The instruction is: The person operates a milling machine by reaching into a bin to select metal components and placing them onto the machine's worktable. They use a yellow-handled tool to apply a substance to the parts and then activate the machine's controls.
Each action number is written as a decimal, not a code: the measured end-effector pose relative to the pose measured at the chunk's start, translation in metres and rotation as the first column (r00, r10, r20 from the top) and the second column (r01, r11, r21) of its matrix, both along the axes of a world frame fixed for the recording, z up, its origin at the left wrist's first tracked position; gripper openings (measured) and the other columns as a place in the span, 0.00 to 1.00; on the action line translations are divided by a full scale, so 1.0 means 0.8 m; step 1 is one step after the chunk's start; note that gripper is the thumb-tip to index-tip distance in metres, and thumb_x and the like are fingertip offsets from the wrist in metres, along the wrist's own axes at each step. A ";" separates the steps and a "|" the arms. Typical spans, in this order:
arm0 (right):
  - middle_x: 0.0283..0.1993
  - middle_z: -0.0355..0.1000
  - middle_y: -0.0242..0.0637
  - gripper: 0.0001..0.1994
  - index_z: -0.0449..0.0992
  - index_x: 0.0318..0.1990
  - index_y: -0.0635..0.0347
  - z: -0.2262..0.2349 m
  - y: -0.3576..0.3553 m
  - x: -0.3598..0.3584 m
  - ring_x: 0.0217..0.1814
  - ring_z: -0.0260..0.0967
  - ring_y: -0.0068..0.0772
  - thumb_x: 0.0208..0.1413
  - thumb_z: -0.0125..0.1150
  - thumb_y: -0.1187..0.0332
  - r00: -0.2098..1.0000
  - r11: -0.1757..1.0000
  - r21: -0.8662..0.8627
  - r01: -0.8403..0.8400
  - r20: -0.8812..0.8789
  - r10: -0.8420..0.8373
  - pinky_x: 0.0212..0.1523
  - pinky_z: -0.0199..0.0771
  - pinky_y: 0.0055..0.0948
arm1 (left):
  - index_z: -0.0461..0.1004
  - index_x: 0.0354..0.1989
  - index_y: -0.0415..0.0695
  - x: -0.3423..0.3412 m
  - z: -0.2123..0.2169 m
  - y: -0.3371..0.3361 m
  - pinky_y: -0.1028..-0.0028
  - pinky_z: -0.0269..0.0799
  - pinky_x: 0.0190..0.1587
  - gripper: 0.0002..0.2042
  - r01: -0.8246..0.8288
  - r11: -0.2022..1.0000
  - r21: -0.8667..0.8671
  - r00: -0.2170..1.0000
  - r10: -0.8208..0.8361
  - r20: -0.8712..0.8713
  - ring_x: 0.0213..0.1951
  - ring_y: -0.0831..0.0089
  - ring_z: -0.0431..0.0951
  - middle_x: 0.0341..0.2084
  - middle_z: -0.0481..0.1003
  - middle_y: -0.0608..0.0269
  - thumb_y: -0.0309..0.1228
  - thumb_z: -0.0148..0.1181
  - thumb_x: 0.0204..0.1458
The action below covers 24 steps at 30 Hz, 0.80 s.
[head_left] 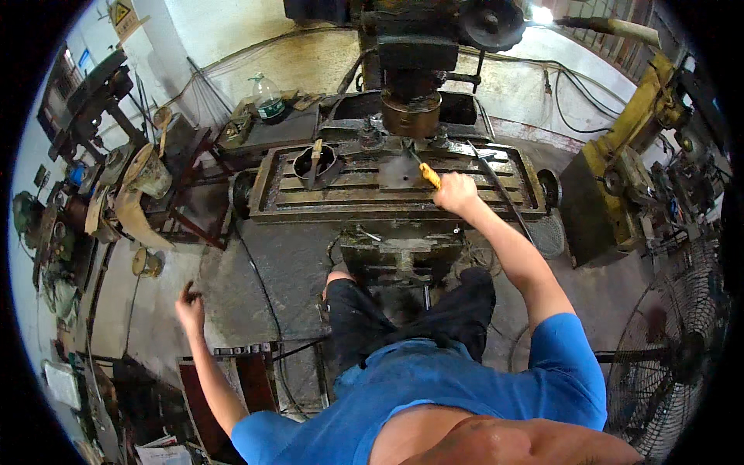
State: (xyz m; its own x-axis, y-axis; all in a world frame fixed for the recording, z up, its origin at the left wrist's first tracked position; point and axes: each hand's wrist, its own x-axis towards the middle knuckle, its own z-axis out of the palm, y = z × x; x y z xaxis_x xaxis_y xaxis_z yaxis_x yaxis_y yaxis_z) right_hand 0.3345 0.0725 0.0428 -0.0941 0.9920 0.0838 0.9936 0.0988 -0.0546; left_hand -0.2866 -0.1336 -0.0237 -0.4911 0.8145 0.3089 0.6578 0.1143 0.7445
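Note:
My right hand (457, 194) is closed round the yellow handle of a slim tool (428, 175). Its dark end points at the milling machine's spindle head (411, 112); I cannot make out what kind of tool it is. Beneath and beside it, a flat grey metal plate (395, 172) lies on the slotted machine table (356, 208). A dark round pot (329, 169) with a wooden-handled brush (316, 153) in it stands on the table's left part. Out to the left, away from the machine, my left hand (190, 310) hangs over the floor with fingers apart, holding nothing I can see.
A long bar (504, 194) leans across the table's right end, near a handwheel (549, 188). A large clear bottle (268, 99) stands behind at the left. A caged fan (659, 349) is close on my right. A cable (260, 279) runs along the floor.

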 end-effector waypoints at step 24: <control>0.16 0.56 0.50 0.14 0.61 0.22 0.73 0.015 -0.077 0.065 0.19 0.55 0.40 0.34 0.51 0.66 0.955 0.991 -0.027 -0.128 -0.274 0.115 0.24 0.58 0.40 | 0.73 0.42 0.41 0.058 -0.042 -0.449 0.67 0.71 0.37 0.20 -0.481 0.390 -0.785 0.771 0.614 -0.167 0.35 0.62 0.76 0.33 0.75 0.51 0.33 0.58 0.37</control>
State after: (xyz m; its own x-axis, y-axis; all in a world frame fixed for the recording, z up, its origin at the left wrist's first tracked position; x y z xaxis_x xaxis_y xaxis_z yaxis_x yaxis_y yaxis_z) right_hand 0.3869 0.0111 0.0552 -0.1940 0.9778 0.0791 0.9214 0.2093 -0.3274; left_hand -0.2401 -0.4924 -0.0573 -0.8993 0.2274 -0.3735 0.1413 0.9595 0.2437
